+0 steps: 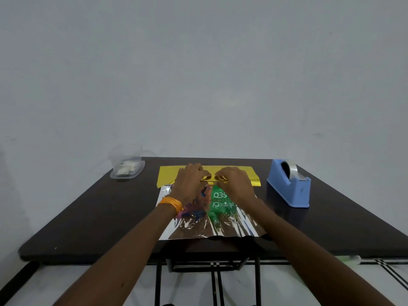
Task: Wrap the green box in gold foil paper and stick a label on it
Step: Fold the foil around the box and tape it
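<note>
- Head view: the green box (217, 198) lies on the middle of the gold foil paper (167, 175), silver side up towards me, on the dark table (88, 217); the box shows between my two wrists, just nearer me than my fingers
- My left hand (189, 182) and right hand (234, 182) sit side by side at the box's far edge; both have curled fingers pinching the folded gold flap there
- White letters on the box read "EO"; my right hand hides the rest; the line below is too blurred to read
- An orange thread band (171, 203) circles my left wrist
- A blue tape dispenser (289, 184) stands right of the foil; a clear tub (128, 168) of white pieces sits far left
</note>
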### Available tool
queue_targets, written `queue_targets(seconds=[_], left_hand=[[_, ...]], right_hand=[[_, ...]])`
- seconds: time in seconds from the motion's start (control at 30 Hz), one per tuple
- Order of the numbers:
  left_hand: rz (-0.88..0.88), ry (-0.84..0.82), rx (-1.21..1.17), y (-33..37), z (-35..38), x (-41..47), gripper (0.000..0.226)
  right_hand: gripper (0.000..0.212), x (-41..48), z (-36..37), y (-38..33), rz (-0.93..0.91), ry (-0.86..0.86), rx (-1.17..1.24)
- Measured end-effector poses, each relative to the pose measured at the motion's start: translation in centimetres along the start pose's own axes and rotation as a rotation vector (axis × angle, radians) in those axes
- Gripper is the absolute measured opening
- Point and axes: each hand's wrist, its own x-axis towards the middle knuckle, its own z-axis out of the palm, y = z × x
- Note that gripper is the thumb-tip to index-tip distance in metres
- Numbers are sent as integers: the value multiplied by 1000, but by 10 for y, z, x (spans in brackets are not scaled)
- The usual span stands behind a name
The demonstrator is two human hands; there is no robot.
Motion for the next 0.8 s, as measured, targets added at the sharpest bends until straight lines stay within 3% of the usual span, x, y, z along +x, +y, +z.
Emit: queue_targets(seconds=[0.07,0.13,0.23,0.37,0.63,0.8], left_hand=[[-38,38,-61,-1,-3,-4,39],[-171,199,-214,-5,-6,-11,44],[-580,443,-522,-17,-10,-20,52],[-1037,440,-1054,-16,-19,-29,67],[-1042,460,-1173,-9,1,-41,84],[-965,462,-1145,-10,12,-47,79]], right_hand=[[24,3,2,-4,-27,-14,12],[26,4,3,-4,-17,-6,31],[28,6,3,-2,-17,2,17],[28,7,4,-1,-10,7,17],[25,6,4,-2,-25,38,36],[26,6,2,0,-35,51,77]])
